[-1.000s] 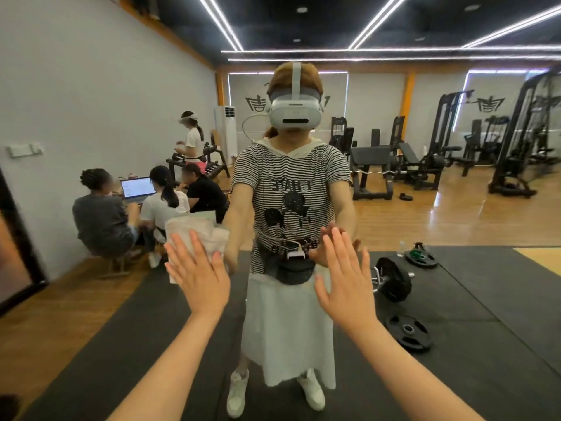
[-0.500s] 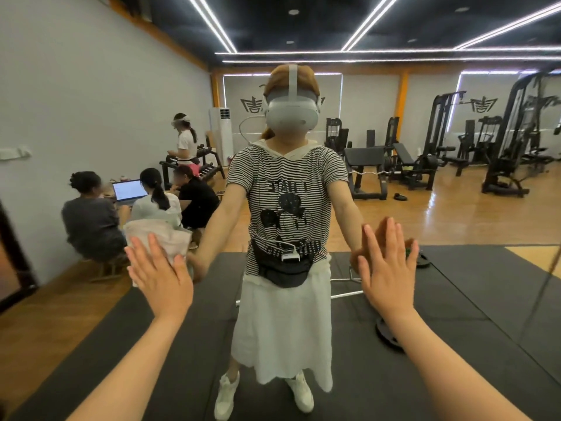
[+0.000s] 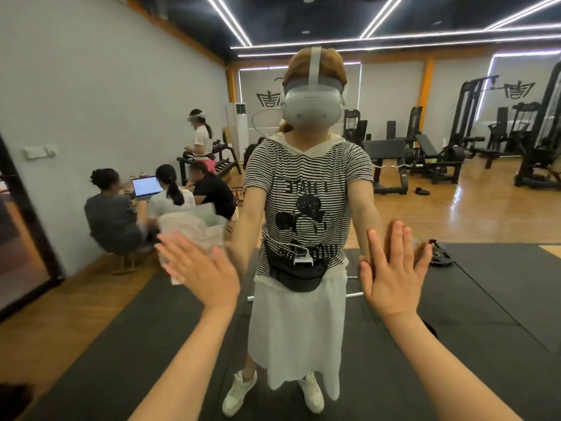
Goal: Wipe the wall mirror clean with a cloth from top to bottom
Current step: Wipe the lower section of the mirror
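Left hand: left hand [image 3: 202,270] raised flat, fingers [image 3: 170,249] spread straight, pressing the white cloth [image 3: 194,227] to the wall mirror [image 3: 91,86]; cloth shows above the fingertips.
Right hand: right hand [image 3: 391,270] flat on the glass, fingers straight, holding nothing.
Room: reflected beyond the fingers, dark floor mats [image 3: 485,299], seated people [image 3: 115,214], gym machines [image 3: 455,147].

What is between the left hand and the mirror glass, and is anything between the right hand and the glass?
The white cloth lies between the left hand and the wall mirror; the flat palm presses it on the glass. Nothing visible lies between the right hand and the mirror; its open palm appears to rest on the glass.
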Demonstrator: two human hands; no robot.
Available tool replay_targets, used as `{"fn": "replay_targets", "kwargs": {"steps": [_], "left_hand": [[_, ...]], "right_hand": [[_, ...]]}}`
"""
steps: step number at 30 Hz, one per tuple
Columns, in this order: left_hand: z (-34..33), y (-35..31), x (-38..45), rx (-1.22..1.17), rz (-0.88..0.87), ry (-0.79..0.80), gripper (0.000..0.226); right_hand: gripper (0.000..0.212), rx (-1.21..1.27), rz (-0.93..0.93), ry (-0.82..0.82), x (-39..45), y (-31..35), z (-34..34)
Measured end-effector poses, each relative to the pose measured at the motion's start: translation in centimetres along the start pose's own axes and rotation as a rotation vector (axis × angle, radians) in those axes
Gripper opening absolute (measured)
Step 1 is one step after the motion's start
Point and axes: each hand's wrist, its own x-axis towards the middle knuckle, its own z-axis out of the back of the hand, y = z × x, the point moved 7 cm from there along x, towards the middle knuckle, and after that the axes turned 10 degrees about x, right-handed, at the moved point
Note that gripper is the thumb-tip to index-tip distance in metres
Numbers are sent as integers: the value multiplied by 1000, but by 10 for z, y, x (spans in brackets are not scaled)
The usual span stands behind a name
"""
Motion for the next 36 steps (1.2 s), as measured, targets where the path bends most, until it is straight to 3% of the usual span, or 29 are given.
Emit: {"fn": "replay_targets", "kwargs": {"steps": [3,7,14,18,22,26,28,33,36], "left_hand": [[-12,-31,-26,45,-208,23,72],[-7,-20,-15,102,-347,-4,68],[7,23,19,4,-28,-25,72],[0,-10,-8,-69,199,-52,69],[-20,-61,-61,36,-198,25,70],[-24,-49,-64,224,-612,48,67],[-18,-35,-51,250,-692,29,65],[3,12,-3,146,-197,27,69],[1,4,-8,16,-33,13,70]], "right_hand": [[57,-2,11,1,-1,-2,-2],[57,1,29,5,-1,-3,-2],[57,15,13,-1,-2,-4,-3],[58,14,1,4,-2,-2,-3],[57,9,8,16,-2,-4,-4],[58,13,14,23,-2,-5,-4],[58,18,10,25,-2,-5,-4],[58,15,6,14,-1,-4,-1],[58,12,2,11,-1,-2,0]]}}
